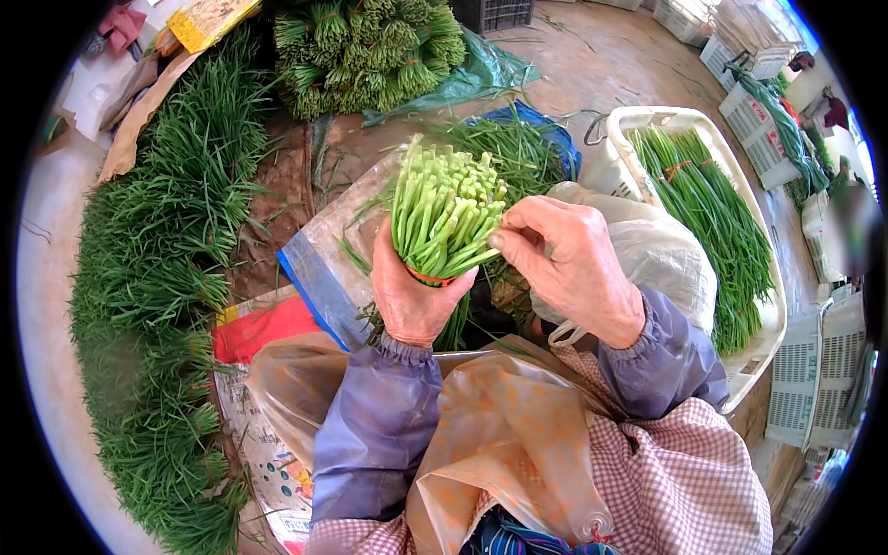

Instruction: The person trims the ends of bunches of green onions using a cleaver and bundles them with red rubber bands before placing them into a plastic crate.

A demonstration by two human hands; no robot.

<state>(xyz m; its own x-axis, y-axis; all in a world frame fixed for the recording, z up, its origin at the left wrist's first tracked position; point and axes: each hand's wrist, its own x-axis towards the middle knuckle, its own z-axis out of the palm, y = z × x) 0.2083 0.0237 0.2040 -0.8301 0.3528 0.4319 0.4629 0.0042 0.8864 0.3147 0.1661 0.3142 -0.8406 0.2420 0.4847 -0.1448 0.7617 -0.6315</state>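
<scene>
My left hand point(413, 295) is wrapped around a bundle of green garlic chives point(447, 208), its cut pale stem ends facing up towards the camera. A red band point(429, 279) circles the bundle just above my left fingers. At the bundle's right edge, the thumb and forefinger of my right hand point(572, 267) meet at the tip of an outer stem; whether they grip it is hard to tell. The leaves hang down below my left hand, partly hidden by it. Loose green leaves point(513, 152) lie on a blue sheet beyond the bundle.
A white plastic basket point(777, 305) with banded chives stands at the right, beside a whitish plastic bag point(659, 257). Long rows of chive bundles point(166, 229) line the left. More bundles point(374, 55) are stacked at the top, near a dark crate point(496, 14). White crates point(794, 368) stand far right.
</scene>
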